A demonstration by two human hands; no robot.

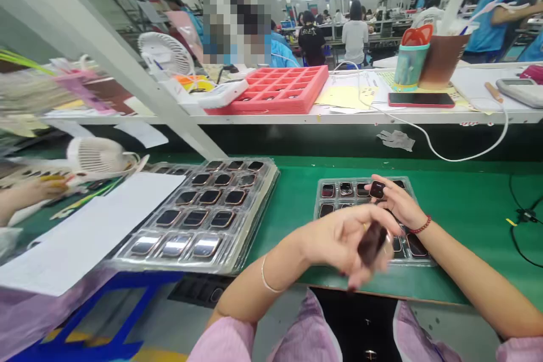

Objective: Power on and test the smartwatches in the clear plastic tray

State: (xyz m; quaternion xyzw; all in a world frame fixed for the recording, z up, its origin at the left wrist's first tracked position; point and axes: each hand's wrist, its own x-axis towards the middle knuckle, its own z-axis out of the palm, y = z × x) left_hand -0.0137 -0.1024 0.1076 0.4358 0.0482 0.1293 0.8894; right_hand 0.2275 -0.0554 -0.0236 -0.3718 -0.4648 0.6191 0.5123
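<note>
My left hand (339, 237), blurred by motion, is closed on a smartwatch body (371, 244) with a dark screen and no strap. Behind it, my right hand (402, 206) pinches another dark smartwatch body (377, 189) at its fingertips. Both hands are above a clear plastic tray (317, 199) whose pockets hold more such watch bodies; my hands and forearms hide part of it. To the left, a stack of clear trays (250, 226) carries rows of rose-gold-rimmed watch bodies (211, 197).
White sheets (97, 226) overlap the stack's left side. A shelf (356, 119) runs across the back, bearing a red divided tray (288, 87), a phone (421, 100) and cups. Its white cable (445, 157) hangs down. At far left, another person's hand (42, 189) is near a small fan (95, 155).
</note>
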